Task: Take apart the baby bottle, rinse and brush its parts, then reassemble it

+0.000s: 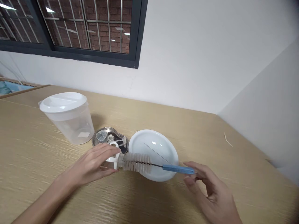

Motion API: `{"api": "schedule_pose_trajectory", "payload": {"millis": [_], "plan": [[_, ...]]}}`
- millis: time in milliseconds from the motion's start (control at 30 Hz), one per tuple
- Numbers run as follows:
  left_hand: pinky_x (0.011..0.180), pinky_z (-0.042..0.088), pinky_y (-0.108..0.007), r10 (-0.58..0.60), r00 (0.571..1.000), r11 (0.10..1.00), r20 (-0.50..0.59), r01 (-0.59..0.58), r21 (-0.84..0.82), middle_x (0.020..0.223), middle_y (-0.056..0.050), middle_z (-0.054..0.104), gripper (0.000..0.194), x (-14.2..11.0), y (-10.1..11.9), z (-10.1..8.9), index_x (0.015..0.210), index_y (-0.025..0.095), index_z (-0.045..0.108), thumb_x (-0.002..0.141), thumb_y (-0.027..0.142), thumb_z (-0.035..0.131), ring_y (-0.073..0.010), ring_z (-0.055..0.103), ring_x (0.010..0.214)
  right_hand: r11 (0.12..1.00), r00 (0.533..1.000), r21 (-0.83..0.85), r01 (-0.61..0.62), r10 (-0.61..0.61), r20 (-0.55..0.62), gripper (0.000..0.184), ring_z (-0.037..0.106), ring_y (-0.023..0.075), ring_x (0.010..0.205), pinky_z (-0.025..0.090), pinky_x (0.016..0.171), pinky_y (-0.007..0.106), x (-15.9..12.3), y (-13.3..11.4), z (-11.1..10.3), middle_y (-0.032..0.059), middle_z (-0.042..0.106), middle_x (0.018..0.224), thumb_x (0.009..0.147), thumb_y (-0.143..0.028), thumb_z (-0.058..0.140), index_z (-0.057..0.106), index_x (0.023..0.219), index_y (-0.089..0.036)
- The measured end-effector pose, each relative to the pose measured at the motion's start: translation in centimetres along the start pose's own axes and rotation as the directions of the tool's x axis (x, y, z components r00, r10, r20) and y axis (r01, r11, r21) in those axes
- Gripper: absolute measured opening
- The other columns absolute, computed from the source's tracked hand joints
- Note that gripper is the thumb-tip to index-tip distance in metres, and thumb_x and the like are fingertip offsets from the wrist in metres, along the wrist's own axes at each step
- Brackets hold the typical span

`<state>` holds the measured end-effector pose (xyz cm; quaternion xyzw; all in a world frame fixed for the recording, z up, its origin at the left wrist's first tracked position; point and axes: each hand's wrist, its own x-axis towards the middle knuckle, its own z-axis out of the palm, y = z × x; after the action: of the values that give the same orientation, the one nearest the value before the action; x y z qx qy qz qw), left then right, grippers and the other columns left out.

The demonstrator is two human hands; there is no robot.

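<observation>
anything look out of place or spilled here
A thin, bent, pale strip lies loose on the right side of the table, apart from the other things. No spill shows.

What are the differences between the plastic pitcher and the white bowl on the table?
The pitcher is tall, while the bowl is low and wide. The pitcher has a white lid on it; the bowl is open, with a thin, wire-like item showing at it. The pitcher's body is see-through, but the bowl is opaque white. Both stand on the table.

Left hand (94, 162) and right hand (211, 191) curled
</observation>
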<state>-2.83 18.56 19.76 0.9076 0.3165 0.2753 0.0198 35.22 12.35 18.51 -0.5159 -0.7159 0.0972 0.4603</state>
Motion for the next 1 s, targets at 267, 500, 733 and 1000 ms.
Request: {"api": "schedule_pose_trajectory", "payload": {"millis": [267, 500, 733, 1000], "plan": [[0.091, 0.055, -0.036, -0.016, 1.0, 1.0, 0.018, 0.017, -0.005, 0.117, -0.009, 0.072, 0.045, 0.0, -0.1, -0.2, 0.135, 0.021, 0.053, 0.094, 0.031, 0.069, -0.0233, 0.069, 0.107, 1.0, 0.999, 0.022, -0.009, 0.008, 0.035, 0.024, 0.065, 0.0115, 0.052, 0.054, 0.046, 0.019, -1.0, 2.2, -0.1, 0.0005, 0.075, 0.081, 0.092, -0.028, 0.066, 0.066, 0.116, -0.027], [0.092, 0.056, -0.035, 0.022, 0.999, 0.999, -0.033, -0.023, -0.038, 0.114, -0.009, 0.072, 0.045, 0.3, 0.4, -0.2, 0.133, 0.019, 0.055, 0.092, 0.028, 0.07, -0.0223, 0.069, 0.104, 0.993, 0.993, -0.081, -0.09, 0.084, -0.083, 0.026, 0.055, 0.0112, 0.05, 0.041, 0.045, 0.022, -1.2, 0.7, -0.4, -0.0021, 0.061, 0.06, 0.097, -0.045, 0.057, 0.071, 0.09, -0.026], [0.095, 0.056, -0.035, 0.044, 0.998, 0.998, -0.051, -0.046, -0.039, 0.115, -0.01, 0.073, 0.043, 0.5, 0.9, -0.2, 0.133, 0.018, 0.055, 0.094, 0.027, 0.068, -0.0223, 0.07, 0.104, 0.994, 0.997, -0.098, -0.043, 0.036, -0.069, 0.032, 0.044, 0.0094, 0.045, 0.037, 0.047, 0.025, -0.8, 0.1, -0.4, -0.0037, 0.049, 0.054, 0.099, -0.038, 0.055, 0.064, 0.072, -0.023], [0.09, 0.058, -0.035, -0.037, 0.999, 0.999, -0.009, 0.037, -0.027, 0.115, -0.008, 0.073, 0.047, -0.2, 0.0, 0.2, 0.134, 0.021, 0.053, 0.091, 0.032, 0.071, -0.0227, 0.07, 0.104, 0.974, 0.97, -0.154, 0.168, -0.191, -0.153, 0.025, 0.066, 0.0121, 0.059, 0.057, 0.063, 0.024, -0.8, 1.7, -0.3, 0.0024, 0.074, 0.086, 0.09, -0.022, 0.069, 0.066, 0.115, -0.024]]}}
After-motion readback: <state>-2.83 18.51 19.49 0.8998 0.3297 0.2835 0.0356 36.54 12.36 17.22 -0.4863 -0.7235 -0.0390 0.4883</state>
